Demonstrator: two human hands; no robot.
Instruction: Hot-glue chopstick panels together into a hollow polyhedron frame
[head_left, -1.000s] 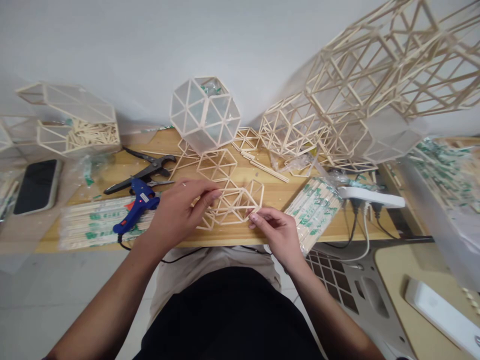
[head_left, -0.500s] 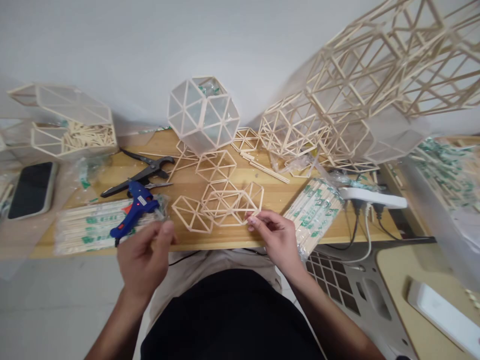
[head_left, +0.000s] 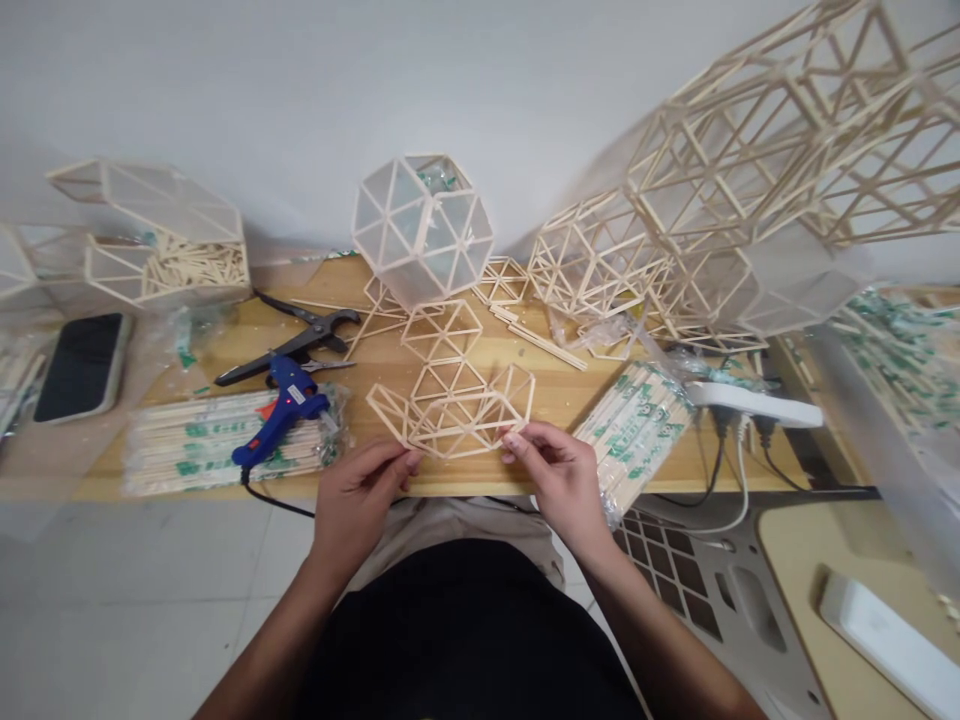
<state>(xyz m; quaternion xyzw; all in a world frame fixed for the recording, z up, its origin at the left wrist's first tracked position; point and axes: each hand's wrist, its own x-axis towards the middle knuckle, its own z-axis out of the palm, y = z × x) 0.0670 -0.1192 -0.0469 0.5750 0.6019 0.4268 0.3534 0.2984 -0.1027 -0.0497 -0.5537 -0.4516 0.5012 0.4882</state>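
Phone (head_left: 81, 365) lies far left on desk (head_left: 540, 385). Blue glue gun (head_left: 279, 412) rests on wrapped stick pack (head_left: 187, 445), w/ black pliers (head_left: 289, 345) just behind. L hand (head_left: 360, 495) pinches stick frame (head_left: 454, 410) at its near-left edge; R hand (head_left: 559, 475) pinches near-right edge. Frame sits at desk's front edge, center. Power strip (head_left: 754, 405) at right.

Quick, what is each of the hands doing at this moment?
Left hand: fingers pinched on the left edge of the flat stick lattice.
Right hand: fingers pinched on the same lattice's right lower edge.
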